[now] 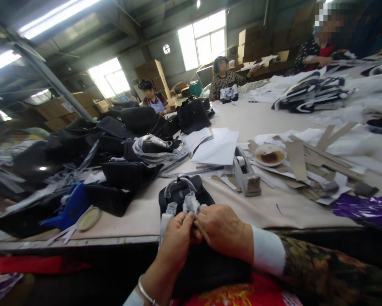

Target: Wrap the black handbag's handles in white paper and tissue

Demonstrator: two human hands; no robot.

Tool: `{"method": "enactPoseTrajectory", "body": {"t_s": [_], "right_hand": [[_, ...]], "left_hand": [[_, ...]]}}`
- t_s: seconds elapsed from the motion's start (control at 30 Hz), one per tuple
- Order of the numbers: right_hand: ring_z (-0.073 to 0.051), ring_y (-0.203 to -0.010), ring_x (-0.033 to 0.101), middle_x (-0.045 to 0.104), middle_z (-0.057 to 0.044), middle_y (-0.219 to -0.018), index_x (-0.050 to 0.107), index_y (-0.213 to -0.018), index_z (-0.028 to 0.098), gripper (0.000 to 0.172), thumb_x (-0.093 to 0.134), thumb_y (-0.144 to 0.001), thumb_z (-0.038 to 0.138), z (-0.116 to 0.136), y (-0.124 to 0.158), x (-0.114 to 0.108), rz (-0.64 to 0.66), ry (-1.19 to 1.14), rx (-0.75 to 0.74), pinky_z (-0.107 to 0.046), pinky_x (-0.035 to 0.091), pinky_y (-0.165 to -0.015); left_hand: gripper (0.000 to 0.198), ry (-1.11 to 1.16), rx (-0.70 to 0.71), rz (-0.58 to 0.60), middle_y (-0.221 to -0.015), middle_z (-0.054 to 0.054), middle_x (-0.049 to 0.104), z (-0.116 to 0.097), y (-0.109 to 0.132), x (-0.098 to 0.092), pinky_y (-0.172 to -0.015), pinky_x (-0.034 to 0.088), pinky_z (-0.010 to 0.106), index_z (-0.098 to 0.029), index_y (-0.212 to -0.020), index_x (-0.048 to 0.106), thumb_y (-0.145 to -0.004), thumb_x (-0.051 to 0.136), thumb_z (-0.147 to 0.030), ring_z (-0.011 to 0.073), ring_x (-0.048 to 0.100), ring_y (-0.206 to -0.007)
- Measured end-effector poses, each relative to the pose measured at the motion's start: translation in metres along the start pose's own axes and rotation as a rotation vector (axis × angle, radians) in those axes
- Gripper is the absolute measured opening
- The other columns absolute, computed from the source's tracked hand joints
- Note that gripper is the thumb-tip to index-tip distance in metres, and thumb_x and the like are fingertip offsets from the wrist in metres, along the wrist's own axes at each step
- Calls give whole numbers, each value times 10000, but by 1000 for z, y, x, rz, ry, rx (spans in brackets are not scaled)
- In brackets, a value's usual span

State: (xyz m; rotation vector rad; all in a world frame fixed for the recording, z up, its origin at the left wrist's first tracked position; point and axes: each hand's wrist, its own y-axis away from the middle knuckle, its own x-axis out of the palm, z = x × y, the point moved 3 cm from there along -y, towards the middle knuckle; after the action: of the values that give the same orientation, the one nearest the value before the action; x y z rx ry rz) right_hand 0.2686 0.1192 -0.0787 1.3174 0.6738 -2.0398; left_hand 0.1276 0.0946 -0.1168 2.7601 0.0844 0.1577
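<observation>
A long beige table (289, 206) fills the view, with other people seated at its far end around twelve and one o'clock. From the hands, a heap of black bags (127, 127) spreads from nine to eleven o'clock, some of them in loose plastic. White paper sheets (218, 148) lie at twelve, and cardboard strips (306, 157) fan out at two. One black bag (181, 193) sits at the near table edge, just above the hands at twelve o'clock and hanging down toward the lap. A grey tape dispenser (246, 174) stands at one o'clock, with a small stained dish (269, 155) beyond it.

The left hand (178, 240) and right hand (223, 231) meet in front of that bag. Both are clenched, fingertips pinching a crumpled clear plastic wrap (191, 202) that bunches around the bag's strap or handle. Which part it covers is hard to tell.

The step in hand looks like working the wrap around that fitting. A next move would call for a steady pinch from one hand while the other draws the film snug without tearing it.
</observation>
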Motion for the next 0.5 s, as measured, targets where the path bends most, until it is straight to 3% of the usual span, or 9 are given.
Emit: {"method": "enactPoseTrajectory", "body": {"t_s": [0.1,0.17,0.23,0.3,0.4,0.5], "right_hand": [[-294,-1105,617,716,-102,-1068,745,-945,171,207,613,-948,332,-9,20,-7,-20,-49,-137,-450,443,-968],[-347,-1344,477,720,-76,-1133,755,-934,197,227,716,-895,418,-14,38,-16,0,-66,-190,-545,282,-1144],[-350,-1456,356,724,-65,-1146,751,-958,199,255,756,-874,440,-16,56,-26,-2,-47,-192,-579,113,-1220],[-346,-1473,330,715,-79,-1163,734,-1020,181,295,758,-876,437,-16,71,-33,-31,20,-191,-570,47,-1241],[-351,-1357,456,699,-97,-1107,706,-1038,154,319,717,-905,444,-13,83,-32,-68,156,-163,-563,123,-1228],[-287,-990,612,678,-84,-961,679,-961,152,359,672,-916,508,-16,87,-16,-52,231,-69,-517,385,-1051]], "left_hand": [[509,-67,15,-36,-614,26,661,-12,-2,-4,-509,473,213,-137,-863,649,-747,766,-619,115,571,-487],[526,-85,25,-62,-705,45,695,-26,-4,-7,-501,469,208,-126,-862,662,-702,790,-610,105,580,-486],[528,-97,15,-54,-761,47,701,-41,-7,-9,-487,457,211,-125,-838,663,-652,816,-595,99,578,-475],[505,-124,1,-35,-740,31,689,-51,-10,-9,-497,448,214,-131,-816,662,-647,814,-582,93,563,-465],[503,-199,29,-7,-696,17,681,-55,-15,-6,-525,445,227,-141,-797,665,-661,790,-609,100,544,-466],[582,-346,54,35,-616,22,659,-46,-22,-1,-572,472,276,-149,-795,691,-657,763,-710,157,565,-497]]}}
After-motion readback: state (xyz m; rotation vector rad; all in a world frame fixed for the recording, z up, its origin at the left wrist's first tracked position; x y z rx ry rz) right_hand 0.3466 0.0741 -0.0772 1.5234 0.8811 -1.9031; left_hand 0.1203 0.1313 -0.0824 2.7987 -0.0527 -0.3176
